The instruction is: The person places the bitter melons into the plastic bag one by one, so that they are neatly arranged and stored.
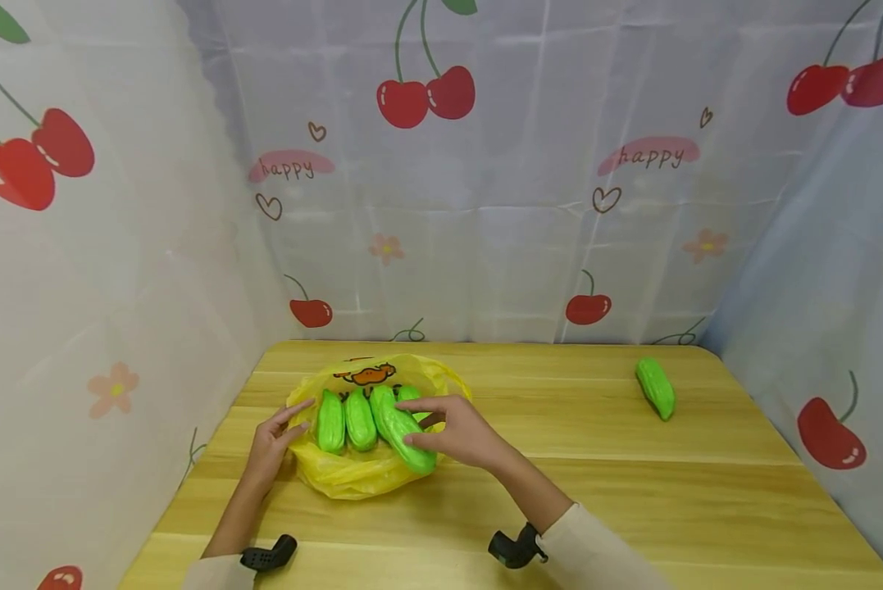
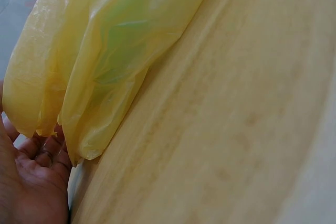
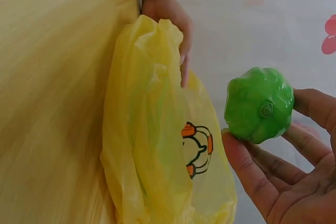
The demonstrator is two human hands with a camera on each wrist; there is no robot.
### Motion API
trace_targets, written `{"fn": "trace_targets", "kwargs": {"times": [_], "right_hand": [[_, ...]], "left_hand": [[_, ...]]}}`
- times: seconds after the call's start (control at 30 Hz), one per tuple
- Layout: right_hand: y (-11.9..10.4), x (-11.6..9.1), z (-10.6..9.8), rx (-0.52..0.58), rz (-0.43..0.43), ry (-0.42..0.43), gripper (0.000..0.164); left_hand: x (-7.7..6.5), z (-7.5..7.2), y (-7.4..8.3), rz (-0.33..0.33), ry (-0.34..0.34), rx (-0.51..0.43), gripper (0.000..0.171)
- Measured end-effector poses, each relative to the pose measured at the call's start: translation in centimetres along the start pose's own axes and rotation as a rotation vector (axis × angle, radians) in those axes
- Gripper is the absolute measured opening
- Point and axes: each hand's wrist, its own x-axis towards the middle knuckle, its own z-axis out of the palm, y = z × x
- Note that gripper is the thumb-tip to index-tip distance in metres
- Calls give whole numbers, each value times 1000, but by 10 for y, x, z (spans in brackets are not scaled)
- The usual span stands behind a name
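Observation:
My right hand (image 1: 459,430) holds a bumpy green bitter melon (image 1: 400,430) between thumb and fingers, over the right part of a yellow plastic bag (image 1: 345,485). In the right wrist view, the round end of this bitter melon (image 3: 261,106) faces the camera, above the bag's opening. Several more green bitter melons (image 1: 330,422) lie inside the bag, side by side. At the bag's left rim, my left hand (image 1: 270,442) touches the plastic with its fingers extended. The left wrist view shows its palm beside the bag (image 2: 100,66), with some fingertips hidden behind the plastic.
Another green bitter melon (image 1: 656,388) lies alone at the back right of the wooden table (image 1: 633,508). A cherry-printed curtain (image 1: 485,221) hangs behind the table and along both sides.

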Motion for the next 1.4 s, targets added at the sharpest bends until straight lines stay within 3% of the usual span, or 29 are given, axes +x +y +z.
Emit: {"fn": "trace_targets", "kwargs": {"times": [0.3, 0.67, 0.93, 1.4], "right_hand": [[6, 14, 17, 147, 70, 18, 44], [7, 33, 29, 303, 129, 55, 37], [10, 47, 43, 334, 145, 82, 37], [4, 73, 66, 305, 194, 207, 37]], "left_hand": [[2, 1, -1, -29, -10, -7, 44], [6, 1, 2, 11, -6, -13, 42], [3, 0, -2, 5, -8, -19, 42], [1, -1, -2, -9, -7, -18, 43]]}}
